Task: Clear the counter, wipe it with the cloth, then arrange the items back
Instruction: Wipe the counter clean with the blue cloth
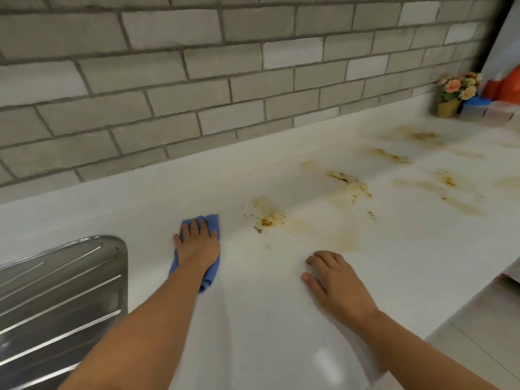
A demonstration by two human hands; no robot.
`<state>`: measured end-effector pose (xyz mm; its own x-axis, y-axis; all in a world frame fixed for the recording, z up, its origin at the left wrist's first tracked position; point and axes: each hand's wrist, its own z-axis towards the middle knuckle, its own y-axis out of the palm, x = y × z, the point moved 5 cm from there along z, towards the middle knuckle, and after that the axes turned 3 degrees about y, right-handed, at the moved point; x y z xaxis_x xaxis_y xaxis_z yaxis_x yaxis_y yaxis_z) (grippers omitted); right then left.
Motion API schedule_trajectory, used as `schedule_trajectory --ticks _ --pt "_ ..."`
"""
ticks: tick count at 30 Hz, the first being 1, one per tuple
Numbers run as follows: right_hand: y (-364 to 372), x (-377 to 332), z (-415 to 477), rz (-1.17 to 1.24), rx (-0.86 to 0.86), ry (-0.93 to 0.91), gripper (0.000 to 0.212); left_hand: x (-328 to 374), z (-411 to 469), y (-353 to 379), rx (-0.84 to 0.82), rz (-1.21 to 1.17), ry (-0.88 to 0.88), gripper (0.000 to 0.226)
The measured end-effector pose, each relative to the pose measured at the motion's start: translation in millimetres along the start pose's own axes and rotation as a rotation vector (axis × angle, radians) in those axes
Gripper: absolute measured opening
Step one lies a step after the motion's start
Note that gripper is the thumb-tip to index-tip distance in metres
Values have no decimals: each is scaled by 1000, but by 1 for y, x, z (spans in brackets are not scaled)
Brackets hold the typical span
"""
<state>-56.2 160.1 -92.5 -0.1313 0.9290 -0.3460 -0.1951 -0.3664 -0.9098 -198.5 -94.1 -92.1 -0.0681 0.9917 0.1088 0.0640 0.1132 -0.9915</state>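
My left hand (pixel 197 243) presses flat on a folded blue cloth (pixel 211 220) on the white counter (pixel 267 319), just right of the sink's drainboard. My right hand (pixel 332 280) rests palm down on the bare counter near its front, fingers spread, holding nothing. Brown stains and crumbs (pixel 267 219) lie a short way right of the cloth, and more stains (pixel 349 180) run towards the far right.
A steel ribbed drainboard (pixel 62 299) fills the lower left. A grey brick wall (pixel 197 80) backs the counter. At the far right corner stand a small pot of flowers (pixel 457 92), a blue-lidded container (pixel 475 108) and an orange object (pixel 510 85). The counter's front edge (pixel 461 313) drops to tiled floor.
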Motion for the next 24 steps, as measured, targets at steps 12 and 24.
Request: schedule_trajectory --ticks 12,24 --pt "-3 -9 -1 -61 -16 44 69 -7 -26 5 6 22 464 57" --pt "1 -6 0 -64 -25 74 89 82 -60 19 -43 -11 736 59"
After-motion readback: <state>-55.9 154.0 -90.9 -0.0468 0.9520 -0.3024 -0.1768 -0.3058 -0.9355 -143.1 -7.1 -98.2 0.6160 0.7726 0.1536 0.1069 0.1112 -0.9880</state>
